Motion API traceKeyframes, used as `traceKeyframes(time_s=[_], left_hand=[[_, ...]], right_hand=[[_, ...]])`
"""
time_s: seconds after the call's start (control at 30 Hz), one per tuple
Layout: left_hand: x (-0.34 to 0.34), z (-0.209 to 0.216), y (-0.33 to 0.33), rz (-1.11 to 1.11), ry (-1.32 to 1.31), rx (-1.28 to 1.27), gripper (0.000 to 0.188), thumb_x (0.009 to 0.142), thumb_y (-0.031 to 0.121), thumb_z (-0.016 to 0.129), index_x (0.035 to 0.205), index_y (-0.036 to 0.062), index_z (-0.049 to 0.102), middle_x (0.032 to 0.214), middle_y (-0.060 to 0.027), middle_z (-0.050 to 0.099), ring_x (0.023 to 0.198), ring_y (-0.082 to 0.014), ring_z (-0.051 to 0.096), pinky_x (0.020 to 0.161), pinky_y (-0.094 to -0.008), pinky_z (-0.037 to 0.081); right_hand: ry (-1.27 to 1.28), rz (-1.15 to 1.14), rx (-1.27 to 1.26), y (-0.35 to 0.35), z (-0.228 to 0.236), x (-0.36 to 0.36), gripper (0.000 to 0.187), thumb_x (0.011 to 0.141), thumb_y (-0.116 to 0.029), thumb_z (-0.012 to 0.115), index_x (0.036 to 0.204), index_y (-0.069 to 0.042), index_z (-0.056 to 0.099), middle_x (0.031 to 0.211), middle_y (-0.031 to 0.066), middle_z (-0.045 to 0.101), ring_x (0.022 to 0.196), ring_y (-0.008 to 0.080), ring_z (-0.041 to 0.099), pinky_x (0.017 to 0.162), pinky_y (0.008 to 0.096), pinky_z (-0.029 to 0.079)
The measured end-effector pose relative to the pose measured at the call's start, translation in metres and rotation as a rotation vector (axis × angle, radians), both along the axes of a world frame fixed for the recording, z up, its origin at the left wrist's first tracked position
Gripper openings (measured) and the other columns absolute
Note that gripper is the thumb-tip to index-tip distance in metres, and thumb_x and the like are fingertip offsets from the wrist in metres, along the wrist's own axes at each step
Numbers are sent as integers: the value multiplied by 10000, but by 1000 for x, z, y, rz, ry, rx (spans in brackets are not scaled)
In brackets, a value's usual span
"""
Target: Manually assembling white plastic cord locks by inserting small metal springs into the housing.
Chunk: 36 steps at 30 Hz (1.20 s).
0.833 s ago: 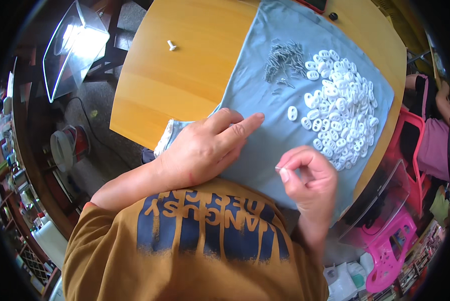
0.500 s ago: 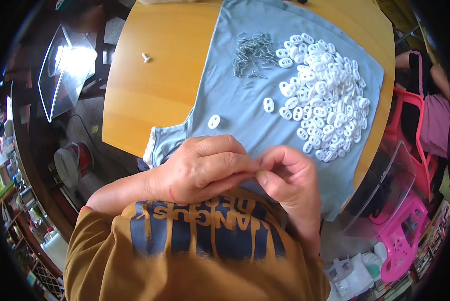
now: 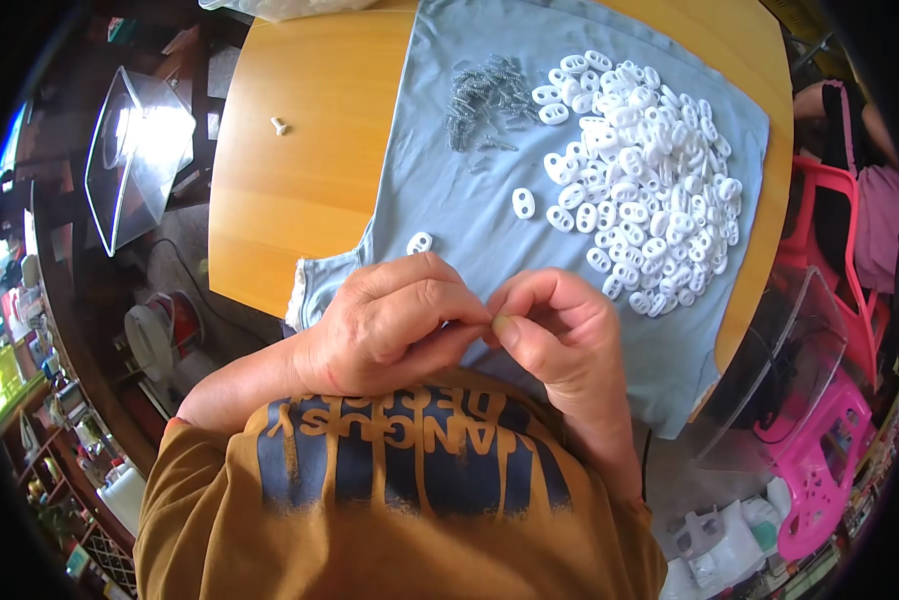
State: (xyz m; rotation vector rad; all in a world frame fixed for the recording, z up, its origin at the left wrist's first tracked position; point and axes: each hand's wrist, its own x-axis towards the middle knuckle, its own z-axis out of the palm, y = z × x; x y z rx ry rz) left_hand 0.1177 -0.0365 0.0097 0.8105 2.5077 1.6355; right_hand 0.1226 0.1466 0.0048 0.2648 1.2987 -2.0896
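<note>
Both hands have closed up since the earliest frame: the right hand (image 3: 567,335), then apart and pinching a tiny piece, now meets the left hand (image 3: 394,325), whose forefinger, then extended, is drawn in. Fingertips of both are touching in front of the brown shirt (image 3: 409,545); whether anything is grasped between them cannot be told. One white oval two-hole piece (image 3: 420,243) lies just beyond the left hand, another sits near the large pile of white two-hole pieces (image 3: 649,175). Left of that pile is a heap of small grey metal pieces (image 3: 489,95). All rest on light blue cloth (image 3: 459,220) covering part of the table (image 3: 299,190). On bare wood lies a white peg (image 3: 279,126).
</note>
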Motion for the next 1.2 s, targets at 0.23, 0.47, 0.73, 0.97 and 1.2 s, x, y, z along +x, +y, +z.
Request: traceKeyframes(time_s=[0.23,0.47,0.73,0.97,1.2], left_hand=[[-11,6,4,35,193,-138,273,609,-78,691,839,34,593,705,-62,559,544,-162,545,444,-254,425],[-17,7,10,-57,248,-163,262,626,-72,671,858,31,604,705,-66,563,559,-181,551,473,-273,434],[-64,0,28,64,-30,-242,177,748,-24,617,916,32,615,790,-60,562,619,-159,550,542,-249,432],[-80,-19,54,-3,278,-520,199,747,74,645,943,55,614,897,-91,558,760,-268,580,652,-350,483],[-71,-18,44,-9,170,-455,183,744,72,651,920,45,609,850,-89,544,740,-262,572,621,-331,479]], right_hand=[[-72,-54,-125,2,2,-1,110,819,-86,641,884,-7,601,774,-8,593,692,32,519,614,171,416],[-45,-90,-199,10,-13,0,71,808,-63,627,841,-1,620,733,-1,588,652,50,513,601,180,411],[136,-66,-155,13,-19,-2,28,771,16,570,767,0,592,738,-4,535,663,47,472,582,185,374],[509,102,125,2,-19,0,58,723,9,595,771,-10,570,685,35,534,604,91,533,551,225,432],[509,129,128,4,-20,-2,63,724,15,599,771,-15,572,690,36,544,613,104,547,537,236,442]])
